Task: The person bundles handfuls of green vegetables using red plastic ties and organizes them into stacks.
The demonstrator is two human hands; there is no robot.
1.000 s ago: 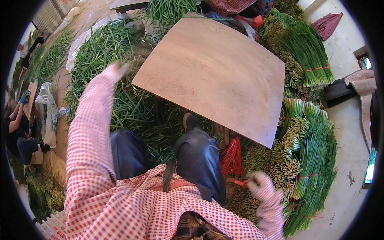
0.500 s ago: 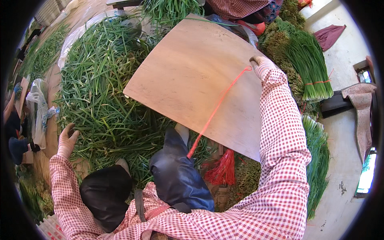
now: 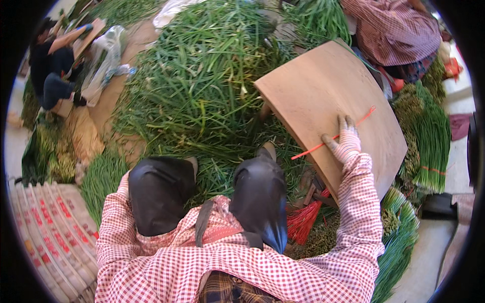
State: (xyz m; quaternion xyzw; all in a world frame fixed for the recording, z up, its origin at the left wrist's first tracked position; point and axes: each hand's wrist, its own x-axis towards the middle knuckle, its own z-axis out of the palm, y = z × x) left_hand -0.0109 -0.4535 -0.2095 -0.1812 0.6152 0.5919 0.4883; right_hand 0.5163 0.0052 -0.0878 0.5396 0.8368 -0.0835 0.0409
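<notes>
My right hand (image 3: 345, 142), in a light glove, lies on a brown wooden board (image 3: 313, 76) with its fingers spread. A thin red tie (image 3: 366, 116) crosses the board beneath the hand, its near end sticking out over the board's left edge. Low beside my left knee is my left hand (image 3: 124, 184); only a bit of the gloved wrist shows and the fingers are hidden. In front of my knees spreads a large heap of loose green chive-like stalks (image 3: 202, 76). A bunch of red ties (image 3: 304, 222) hangs below the board's near edge.
Tied green bundles (image 3: 432, 136) and more stalks (image 3: 399, 252) lie at the right. A person in a checked top (image 3: 394, 30) sits at the far right, another person (image 3: 58, 65) at the far left. Next to my left arm is a striped woven sheet (image 3: 55, 227).
My right hand has moved from the board's far right edge nearer to me, onto the tie. My left hand has dropped beside my knee. The view has turned left.
</notes>
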